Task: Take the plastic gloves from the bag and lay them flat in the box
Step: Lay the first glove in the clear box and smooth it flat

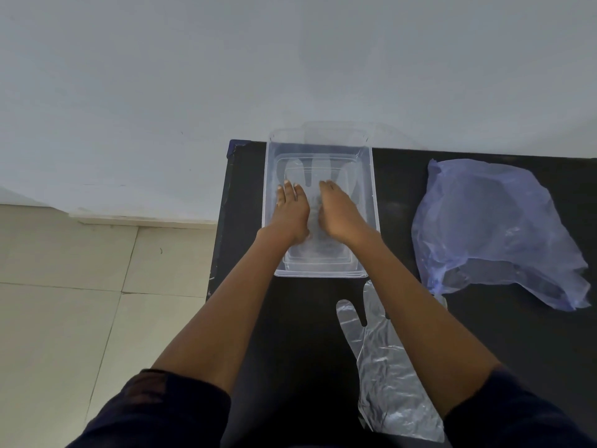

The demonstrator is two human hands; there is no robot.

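Note:
A clear plastic box (368, 176) stands on the black table, near its far left corner. A transparent plastic glove (318, 171) lies flat on the box's bottom, fingers pointing away from me. My left hand (290, 211) and my right hand (339, 211) rest side by side inside the box, palms down on the glove, fingers nearly together. A second clear glove (384, 367) lies flat on the table near me, partly under my right forearm. A crumpled pale blue plastic bag (494, 227) lies to the right of the box.
The black table (500, 350) ends just left of the box, with a beige tiled floor (64, 302) below. A white wall (226, 59) rises right behind the table. My dark sleeves fill the bottom corners.

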